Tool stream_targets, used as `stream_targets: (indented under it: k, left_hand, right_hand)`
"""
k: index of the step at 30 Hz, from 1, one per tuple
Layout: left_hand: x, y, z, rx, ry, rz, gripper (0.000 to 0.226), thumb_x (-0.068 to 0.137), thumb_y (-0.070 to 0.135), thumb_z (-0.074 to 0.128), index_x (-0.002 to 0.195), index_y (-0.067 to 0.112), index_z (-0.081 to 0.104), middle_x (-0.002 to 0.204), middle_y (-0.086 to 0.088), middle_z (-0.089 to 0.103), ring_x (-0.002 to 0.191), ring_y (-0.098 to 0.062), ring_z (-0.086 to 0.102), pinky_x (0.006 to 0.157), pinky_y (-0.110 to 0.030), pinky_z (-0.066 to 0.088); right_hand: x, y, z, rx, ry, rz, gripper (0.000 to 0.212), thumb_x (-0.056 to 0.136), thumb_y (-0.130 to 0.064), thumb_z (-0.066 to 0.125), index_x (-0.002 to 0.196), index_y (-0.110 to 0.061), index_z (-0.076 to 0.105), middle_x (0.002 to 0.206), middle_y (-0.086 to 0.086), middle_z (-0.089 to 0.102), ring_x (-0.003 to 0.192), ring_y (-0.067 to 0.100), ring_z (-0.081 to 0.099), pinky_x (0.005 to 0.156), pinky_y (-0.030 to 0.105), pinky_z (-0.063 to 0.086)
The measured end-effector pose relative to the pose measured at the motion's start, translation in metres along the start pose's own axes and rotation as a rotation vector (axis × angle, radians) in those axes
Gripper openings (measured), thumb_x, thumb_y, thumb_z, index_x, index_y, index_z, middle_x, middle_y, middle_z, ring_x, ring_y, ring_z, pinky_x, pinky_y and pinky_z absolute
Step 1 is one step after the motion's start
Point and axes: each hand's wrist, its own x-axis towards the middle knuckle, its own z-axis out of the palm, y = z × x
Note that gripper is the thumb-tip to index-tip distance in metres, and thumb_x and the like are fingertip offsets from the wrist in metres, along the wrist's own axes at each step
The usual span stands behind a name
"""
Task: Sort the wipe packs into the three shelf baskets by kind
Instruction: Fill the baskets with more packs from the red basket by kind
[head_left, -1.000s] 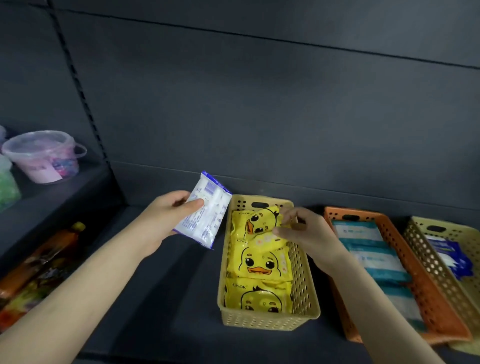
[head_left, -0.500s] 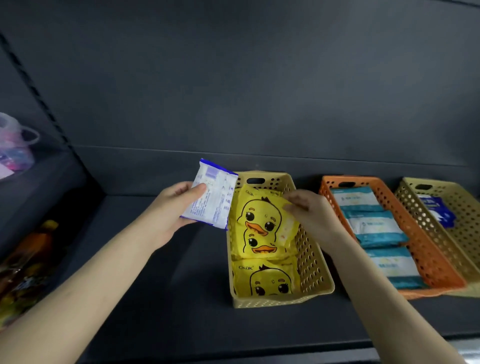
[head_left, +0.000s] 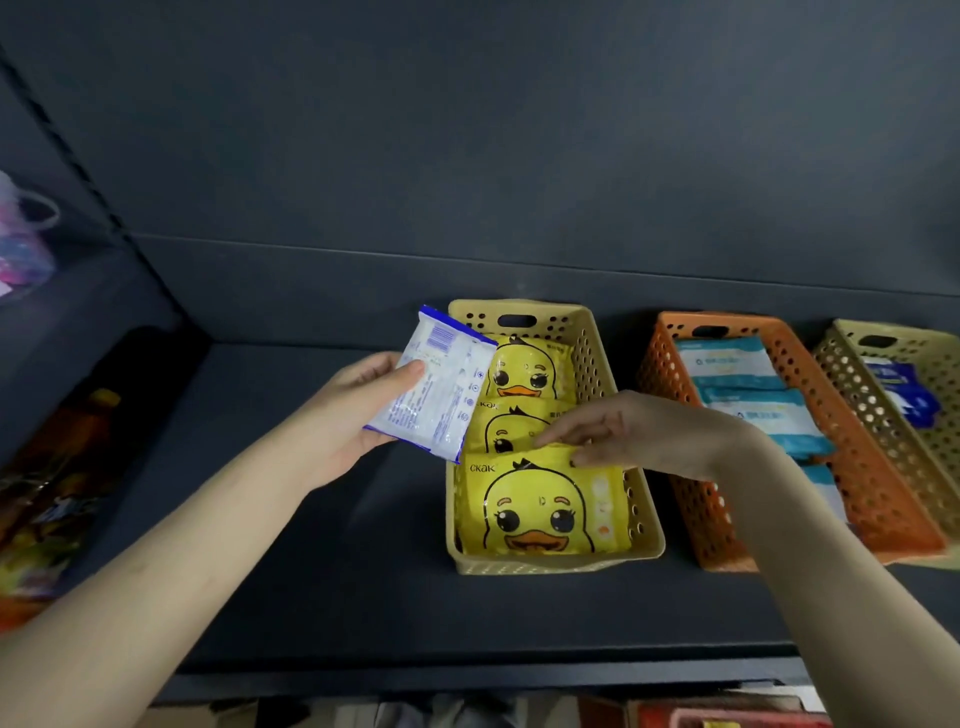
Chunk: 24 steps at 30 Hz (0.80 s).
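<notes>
Orange basket (head_left: 852, 457) just right of duck-pack basket (head_left: 592, 358)

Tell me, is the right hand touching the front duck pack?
Touching. The head view shows the right hand pinching the front duck pack at its top edge.

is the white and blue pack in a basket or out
Out: the left hand holds the white and blue pack up beside the rim of the left basket, resting in none.
</notes>
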Motion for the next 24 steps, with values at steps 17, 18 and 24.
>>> stream_targets:
  k: [17, 18, 24]
  left_hand:
    - [0.003, -0.007, 0.012, 0.007, -0.008, -0.007, 0.015, 0.094, 0.023, 0.057, 0.106, 0.017, 0.064, 0.098, 0.001, 0.073, 0.084, -0.010, 0.069, 0.069, -0.022, 0.053]
    - [0.003, -0.008, 0.012, 0.009, -0.006, -0.007, 0.016, 0.094, 0.024, 0.057, 0.107, 0.017, 0.064, 0.099, 0.000, 0.072, 0.085, -0.011, 0.068, 0.070, -0.023, 0.052]
    - [0.003, -0.009, 0.015, 0.018, -0.007, -0.010, 0.015, 0.094, 0.023, 0.057, 0.106, 0.015, 0.063, 0.095, 0.002, 0.072, 0.080, -0.008, 0.068, 0.062, -0.018, 0.052]
  right_hand:
    - [0.018, 0.007, 0.033, -0.735, 0.154, -0.029, 0.041, 0.092, -0.035, 0.059, 0.132, -0.033, 0.050, 0.128, -0.012, 0.048, 0.122, 0.008, 0.044, 0.104, 0.034, 0.038]
    - [0.019, 0.009, 0.033, -0.726, 0.139, -0.030, 0.042, 0.092, -0.033, 0.060, 0.133, -0.033, 0.051, 0.127, -0.012, 0.049, 0.120, 0.008, 0.045, 0.104, 0.033, 0.039]
    - [0.034, 0.012, 0.043, -0.777, 0.053, 0.044, 0.057, 0.087, -0.034, 0.066, 0.140, -0.027, 0.046, 0.136, -0.004, 0.050, 0.125, 0.018, 0.046, 0.104, 0.038, 0.040]
